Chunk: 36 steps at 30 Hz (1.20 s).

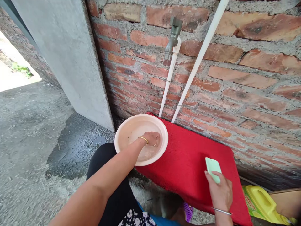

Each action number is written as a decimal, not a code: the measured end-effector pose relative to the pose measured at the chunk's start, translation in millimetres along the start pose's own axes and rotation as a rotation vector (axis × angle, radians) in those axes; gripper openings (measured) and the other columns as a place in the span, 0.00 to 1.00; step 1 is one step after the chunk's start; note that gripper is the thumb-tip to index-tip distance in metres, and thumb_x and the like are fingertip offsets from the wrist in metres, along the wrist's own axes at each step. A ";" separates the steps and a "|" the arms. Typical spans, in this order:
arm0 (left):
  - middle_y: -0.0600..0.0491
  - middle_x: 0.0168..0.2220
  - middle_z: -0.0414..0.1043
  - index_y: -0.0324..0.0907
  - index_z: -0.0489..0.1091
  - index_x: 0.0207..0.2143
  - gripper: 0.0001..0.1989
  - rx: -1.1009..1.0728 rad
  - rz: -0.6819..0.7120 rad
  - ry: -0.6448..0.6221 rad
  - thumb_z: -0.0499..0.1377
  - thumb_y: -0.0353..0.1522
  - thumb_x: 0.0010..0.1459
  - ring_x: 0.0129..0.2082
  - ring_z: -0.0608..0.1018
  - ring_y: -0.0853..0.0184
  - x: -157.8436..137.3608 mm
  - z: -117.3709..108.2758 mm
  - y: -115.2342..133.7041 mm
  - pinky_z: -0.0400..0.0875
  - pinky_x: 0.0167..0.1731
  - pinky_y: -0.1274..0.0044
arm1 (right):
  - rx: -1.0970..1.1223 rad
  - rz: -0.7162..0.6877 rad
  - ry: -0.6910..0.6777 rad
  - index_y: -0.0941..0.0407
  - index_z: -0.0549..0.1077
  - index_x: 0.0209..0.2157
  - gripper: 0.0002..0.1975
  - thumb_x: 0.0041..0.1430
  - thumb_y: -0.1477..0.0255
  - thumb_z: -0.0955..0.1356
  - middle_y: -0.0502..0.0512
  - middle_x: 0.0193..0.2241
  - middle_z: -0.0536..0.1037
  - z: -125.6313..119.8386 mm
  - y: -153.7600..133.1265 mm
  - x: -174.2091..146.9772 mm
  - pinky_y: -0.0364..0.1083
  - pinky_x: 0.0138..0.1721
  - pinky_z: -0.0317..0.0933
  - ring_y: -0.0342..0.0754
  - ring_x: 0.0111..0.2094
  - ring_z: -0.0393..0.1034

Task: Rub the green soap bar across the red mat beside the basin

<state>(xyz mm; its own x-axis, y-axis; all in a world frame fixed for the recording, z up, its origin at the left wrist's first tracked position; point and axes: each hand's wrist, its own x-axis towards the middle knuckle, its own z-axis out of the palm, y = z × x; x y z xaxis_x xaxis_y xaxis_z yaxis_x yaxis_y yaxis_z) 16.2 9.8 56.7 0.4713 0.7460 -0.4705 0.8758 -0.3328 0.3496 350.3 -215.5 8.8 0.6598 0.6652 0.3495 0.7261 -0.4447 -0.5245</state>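
**One dipped, one gripping**

Left hand (150, 138) is down inside the pale basin (122, 138), fingers bent; whether they hold anything I cannot tell; the right hand (221, 190) grips a pale green block (213, 167) over the red cloth (188, 150); the step in hand looks like wetting or rinsing in the basin; the next move, I judge, calls for a firm hold on that smooth block; further right, a yellow jug (261, 197) bears reddish lettering, too slanted and small to read with confidence.
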 end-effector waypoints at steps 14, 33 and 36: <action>0.50 0.50 0.76 0.45 0.68 0.43 0.22 0.012 -0.032 -0.007 0.67 0.36 0.45 0.48 0.78 0.55 -14.2 -10.0 9.7 0.71 0.48 0.68 | 0.225 -0.499 -0.318 0.50 0.77 0.39 0.19 0.62 0.51 0.64 0.55 0.39 0.71 54.7 -111.4 -68.3 0.50 0.43 0.64 0.52 0.40 0.69; 0.52 0.46 0.76 0.44 0.68 0.41 0.18 -0.012 -0.050 0.002 0.66 0.34 0.47 0.45 0.77 0.59 -11.6 -6.1 7.3 0.70 0.46 0.69 | 0.257 -0.402 -0.306 0.50 0.77 0.38 0.18 0.60 0.52 0.65 0.55 0.38 0.71 49.9 -108.2 -52.8 0.50 0.45 0.63 0.52 0.41 0.68; 0.51 0.47 0.76 0.44 0.68 0.42 0.18 -0.009 -0.058 0.000 0.65 0.34 0.47 0.46 0.77 0.58 -11.1 -5.8 7.5 0.70 0.47 0.68 | 0.206 -0.483 -0.329 0.49 0.77 0.39 0.16 0.61 0.54 0.65 0.56 0.39 0.71 58.0 -114.2 -56.2 0.51 0.45 0.62 0.52 0.40 0.68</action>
<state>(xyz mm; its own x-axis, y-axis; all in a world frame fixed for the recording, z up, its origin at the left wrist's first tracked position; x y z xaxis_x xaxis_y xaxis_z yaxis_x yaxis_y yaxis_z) 16.9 2.3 69.2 0.4201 0.7639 -0.4899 0.9005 -0.2841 0.3291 219.1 -167.4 4.0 0.1477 0.9271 0.3446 0.8540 0.0562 -0.5172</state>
